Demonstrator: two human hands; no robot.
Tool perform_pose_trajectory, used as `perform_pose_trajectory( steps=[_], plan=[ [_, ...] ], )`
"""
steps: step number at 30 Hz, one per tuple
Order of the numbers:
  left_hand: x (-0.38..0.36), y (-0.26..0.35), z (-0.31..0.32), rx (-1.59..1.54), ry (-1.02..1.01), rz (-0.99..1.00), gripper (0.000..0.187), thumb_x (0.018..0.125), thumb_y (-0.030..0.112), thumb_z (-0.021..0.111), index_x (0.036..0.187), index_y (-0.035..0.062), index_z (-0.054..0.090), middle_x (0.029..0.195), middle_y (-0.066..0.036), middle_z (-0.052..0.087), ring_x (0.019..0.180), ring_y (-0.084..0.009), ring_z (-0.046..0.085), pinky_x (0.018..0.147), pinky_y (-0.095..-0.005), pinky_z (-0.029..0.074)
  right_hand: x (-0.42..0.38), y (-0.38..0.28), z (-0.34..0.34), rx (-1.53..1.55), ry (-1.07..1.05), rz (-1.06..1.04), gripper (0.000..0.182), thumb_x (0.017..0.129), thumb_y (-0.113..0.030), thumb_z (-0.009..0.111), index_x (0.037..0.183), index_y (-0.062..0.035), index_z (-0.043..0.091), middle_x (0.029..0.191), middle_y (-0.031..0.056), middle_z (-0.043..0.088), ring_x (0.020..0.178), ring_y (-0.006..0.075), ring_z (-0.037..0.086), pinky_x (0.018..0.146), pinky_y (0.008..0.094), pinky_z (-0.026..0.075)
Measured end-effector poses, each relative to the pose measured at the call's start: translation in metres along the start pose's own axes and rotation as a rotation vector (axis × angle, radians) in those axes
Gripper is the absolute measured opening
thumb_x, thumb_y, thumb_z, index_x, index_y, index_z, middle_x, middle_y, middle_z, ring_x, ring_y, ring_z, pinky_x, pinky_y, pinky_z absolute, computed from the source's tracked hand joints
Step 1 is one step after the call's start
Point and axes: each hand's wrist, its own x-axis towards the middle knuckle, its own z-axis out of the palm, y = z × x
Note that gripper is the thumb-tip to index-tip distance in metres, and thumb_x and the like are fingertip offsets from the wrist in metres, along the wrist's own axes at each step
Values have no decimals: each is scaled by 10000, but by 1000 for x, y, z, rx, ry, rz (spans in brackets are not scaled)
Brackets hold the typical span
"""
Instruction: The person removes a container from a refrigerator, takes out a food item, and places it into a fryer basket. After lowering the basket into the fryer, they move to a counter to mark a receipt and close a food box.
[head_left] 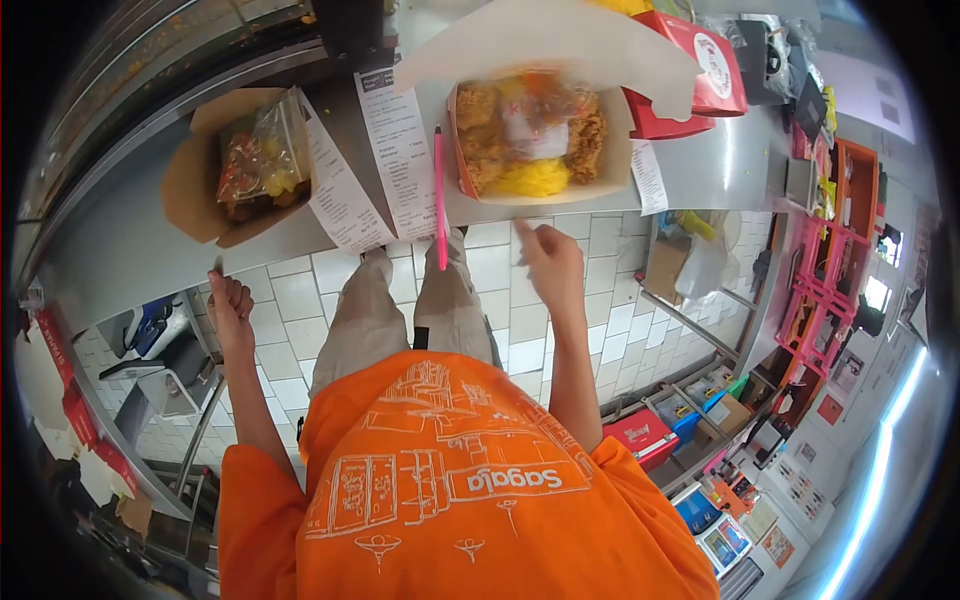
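Observation:
My left hand (231, 306) is by the counter's front edge, below a brown paper food box (190, 195). Its fingers are mostly curled, with one digit pointing up, and nothing shows in it. My right hand (553, 262) hangs just off the edge, below a larger box. Its index finger is stretched out, slightly blurred, and no held thing shows. The larger open box (612, 190) contains fried chicken (588, 140), yellow rice (530, 178) and clear sachets. A plastic bag of red and yellow food (262, 160) lies in the smaller box.
Printed receipts (400, 165) lie on the metal counter (290, 240) between the boxes. A pink pen (439, 195) sticks out past the edge. Red boxes (705, 65) stand at the back right. Shelving with pink crates (825, 270) is on the right.

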Motion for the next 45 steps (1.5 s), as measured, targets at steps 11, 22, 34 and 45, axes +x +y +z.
perform_pose_trajectory(
  steps=[11, 22, 34, 45],
  plan=[
    [-14, 8, 29, 49, 248, 53, 431, 909, 453, 633, 630, 187, 442, 524, 99, 271, 444, -29, 214, 404, -223, 151, -16, -53, -78, -56, 513, -578, 169, 811, -141, 708, 937, -48, 645, 770, 55, 644, 536, 143, 533, 543, 303, 435],
    [-123, 35, 149, 812, -6, 1196, 318, 786, 66, 723, 619, 59, 452, 558, -55, 454, 484, -209, 432, 455, -345, 347, 86, -84, -145, -197, 641, -1003, 262, 801, -106, 703, 1039, -30, 628, 919, 116, 627, 830, 241, 617, 745, 358, 487],
    [-82, 113, 349, 1339, -102, 1645, 499, 700, -11, 647, 1185, 31, 534, 1166, -127, 560, 1026, -276, 524, 849, -382, 432, 73, -25, -172, 94, 233, -1006, 84, 847, -21, 617, 907, 5, 565, 846, 124, 599, 722, 237, 592, 650, 324, 477],
    [-35, 143, 374, 1426, -280, 1740, 308, 713, 155, 760, 963, 66, 604, 817, -74, 568, 898, -266, 535, 765, -377, 426, 77, -38, -144, 324, 311, -1048, 148, 849, -68, 627, 937, 5, 535, 823, 135, 582, 756, 192, 551, 713, 322, 464]
  ],
)
